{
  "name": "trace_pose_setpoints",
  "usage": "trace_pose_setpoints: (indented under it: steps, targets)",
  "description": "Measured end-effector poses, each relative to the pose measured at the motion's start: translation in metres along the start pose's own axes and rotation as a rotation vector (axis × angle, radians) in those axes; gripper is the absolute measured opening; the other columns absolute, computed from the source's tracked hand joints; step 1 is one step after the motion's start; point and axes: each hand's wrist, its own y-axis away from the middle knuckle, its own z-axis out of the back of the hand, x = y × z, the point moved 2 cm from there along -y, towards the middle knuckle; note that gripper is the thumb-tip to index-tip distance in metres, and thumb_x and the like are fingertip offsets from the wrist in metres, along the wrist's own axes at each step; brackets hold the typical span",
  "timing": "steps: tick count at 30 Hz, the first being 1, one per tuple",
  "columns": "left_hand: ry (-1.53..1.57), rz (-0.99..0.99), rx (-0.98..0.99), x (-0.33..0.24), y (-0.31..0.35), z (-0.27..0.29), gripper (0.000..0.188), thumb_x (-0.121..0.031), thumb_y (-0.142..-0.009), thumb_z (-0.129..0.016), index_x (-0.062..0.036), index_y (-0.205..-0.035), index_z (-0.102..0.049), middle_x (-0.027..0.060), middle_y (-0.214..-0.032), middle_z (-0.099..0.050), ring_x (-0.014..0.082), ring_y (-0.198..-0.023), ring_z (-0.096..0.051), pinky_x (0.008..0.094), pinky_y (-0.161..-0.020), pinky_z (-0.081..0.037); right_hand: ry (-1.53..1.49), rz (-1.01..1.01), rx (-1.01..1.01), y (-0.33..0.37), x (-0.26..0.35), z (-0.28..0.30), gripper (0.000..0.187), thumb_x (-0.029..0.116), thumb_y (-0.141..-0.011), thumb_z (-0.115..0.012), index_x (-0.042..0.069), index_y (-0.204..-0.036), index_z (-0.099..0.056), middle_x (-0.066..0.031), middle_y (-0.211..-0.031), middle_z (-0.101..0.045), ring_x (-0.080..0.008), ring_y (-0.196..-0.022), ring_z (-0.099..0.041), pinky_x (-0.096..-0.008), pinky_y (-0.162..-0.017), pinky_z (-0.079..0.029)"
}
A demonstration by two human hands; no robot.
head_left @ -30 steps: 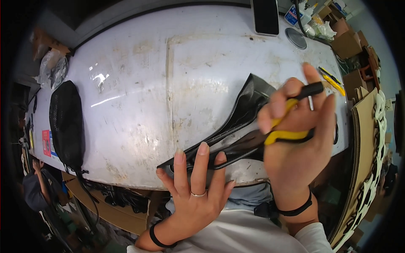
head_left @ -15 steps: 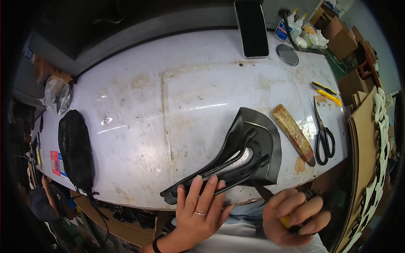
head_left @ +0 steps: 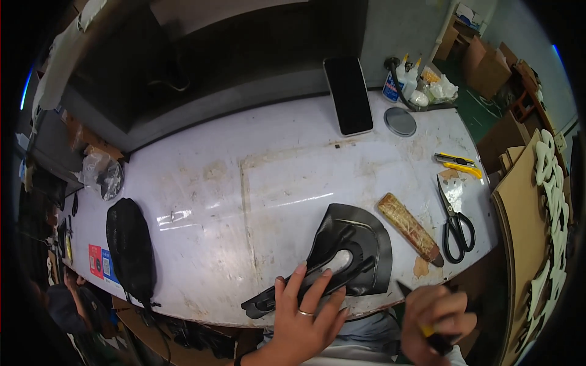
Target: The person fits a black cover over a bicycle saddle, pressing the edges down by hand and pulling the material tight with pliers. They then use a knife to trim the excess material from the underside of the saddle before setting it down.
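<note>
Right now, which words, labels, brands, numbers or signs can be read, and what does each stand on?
No wording is clear enough to quote.
Blue-labelled bottle: print too small to read.
Red-and-blue card: square codes, with surrounding print too small to read.
Black bicycle saddle: no print visible.
Smartphone: dark screen, no text visible.

Scissors (head_left: 454, 230) right of saddle (head_left: 361, 259)

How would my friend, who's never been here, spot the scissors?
Start at the big white table and go to its right side. The scissors lie there, right of the brown stick. Unlike that stick and the yellow cutter, they have two black finger loops.
</note>
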Motion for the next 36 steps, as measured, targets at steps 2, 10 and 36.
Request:
trace_pose_setpoints:
  steps: [2,10,36]
  targets:
    - [0.038,0.009,0.000,0.005,-0.004,0.013,0.037,-0.017,-0.091,-0.083,-0.0087,-0.126,-0.076,0.0211,-0.151,-0.056,0.0549,-0.145,-0.047,0.0781,-0.106,-0.040,0.393,-0.082,0.269,-0.019,-0.001,0.035,0.037,0.040,-0.103,-0.068,0.005,-0.117,-0.063,-0.0122,-0.101,-0.063,-0.0231,-0.072,-0.062,-0.0393,-0.064,-0.053]
    - [0.042,0.068,0.075,0.033,-0.030,0.027,0.080,-0.026,-0.086,-0.089,-0.0046,-0.156,-0.057,0.0246,-0.153,-0.055,0.0502,-0.136,-0.057,0.0589,-0.109,-0.052,1.386,0.033,0.595,-0.072,-0.025,0.054,0.064,0.022,-0.087,-0.081,-0.005,-0.141,-0.061,-0.0251,-0.140,-0.061,-0.0437,-0.125,-0.061,-0.0517,-0.109,-0.048]
    - [0.528,0.194,-0.279,0.035,0.019,0.012,0.082,-0.036,-0.103,-0.077,0.0051,-0.164,-0.042,0.0160,-0.137,-0.045,0.0240,-0.110,-0.053,0.0380,-0.095,-0.048,0.376,-0.341,0.594,-0.022,-0.015,-0.050,0.081,0.014,-0.095,-0.084,-0.016,-0.157,-0.041,-0.0278,-0.115,-0.067,-0.0377,-0.096,-0.072,-0.0407,-0.083,-0.060]
